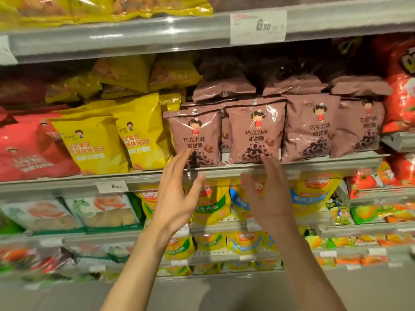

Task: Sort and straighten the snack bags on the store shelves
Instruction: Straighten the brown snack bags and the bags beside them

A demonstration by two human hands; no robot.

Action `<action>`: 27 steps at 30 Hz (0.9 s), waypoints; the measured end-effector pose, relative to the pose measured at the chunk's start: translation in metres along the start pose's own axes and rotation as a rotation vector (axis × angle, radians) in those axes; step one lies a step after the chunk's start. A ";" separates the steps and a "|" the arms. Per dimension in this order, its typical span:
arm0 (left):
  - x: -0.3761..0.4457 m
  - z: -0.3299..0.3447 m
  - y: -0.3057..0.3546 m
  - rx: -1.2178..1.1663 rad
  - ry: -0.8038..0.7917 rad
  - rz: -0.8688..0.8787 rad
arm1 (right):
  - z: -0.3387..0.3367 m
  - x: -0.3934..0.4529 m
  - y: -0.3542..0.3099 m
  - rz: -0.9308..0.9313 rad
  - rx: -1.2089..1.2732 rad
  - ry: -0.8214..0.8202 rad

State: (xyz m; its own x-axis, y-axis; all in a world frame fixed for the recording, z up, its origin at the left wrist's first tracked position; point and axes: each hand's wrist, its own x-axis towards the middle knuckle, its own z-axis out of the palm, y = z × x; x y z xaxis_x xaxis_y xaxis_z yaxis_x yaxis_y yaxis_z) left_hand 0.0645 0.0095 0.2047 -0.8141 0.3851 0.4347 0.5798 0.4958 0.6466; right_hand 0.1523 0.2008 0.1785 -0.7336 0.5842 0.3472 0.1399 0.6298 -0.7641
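Several brown chocolate-ring snack bags stand upright in a row on the middle shelf (314,163). The leftmost brown bag (194,133) and the one beside it (254,129) face me. My left hand (177,196) is raised just below the leftmost bag, fingers spread and straight, fingertips at its lower edge. Below the second bag my right hand (267,194) is open, with its fingertips near that bag's bottom. Neither hand holds anything. More brown bags (224,87) lie flat on top of the row.
Yellow snack bags (96,142) lean left of the brown ones, red bags (29,151) further left. Red-orange bags (402,90) fill the right end. A price tag (258,26) hangs on the upper shelf edge. Lower shelves carry yellow corn-snack bags (211,205) and green-white bags (101,212).
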 end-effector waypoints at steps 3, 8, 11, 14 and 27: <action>-0.018 -0.006 -0.003 -0.139 -0.045 -0.130 | 0.002 -0.017 -0.010 0.090 0.132 -0.053; -0.035 -0.021 -0.027 -0.229 -0.084 -0.182 | 0.012 -0.037 -0.024 0.189 0.191 -0.128; -0.042 -0.043 -0.054 -0.262 -0.102 -0.175 | 0.027 -0.048 -0.037 0.201 0.152 -0.096; -0.044 -0.071 -0.088 -0.316 -0.086 -0.148 | 0.052 -0.065 -0.058 0.239 0.132 -0.057; -0.035 -0.197 -0.174 -0.171 -0.045 -0.045 | 0.162 -0.077 -0.167 -0.102 -0.081 0.099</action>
State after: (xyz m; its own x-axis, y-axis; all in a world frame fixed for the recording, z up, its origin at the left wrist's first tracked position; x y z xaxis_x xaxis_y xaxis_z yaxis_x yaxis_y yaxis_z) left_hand -0.0150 -0.2437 0.2008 -0.8348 0.4013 0.3769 0.5252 0.3753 0.7637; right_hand 0.0779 -0.0325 0.1911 -0.6781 0.5601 0.4759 0.1240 0.7254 -0.6770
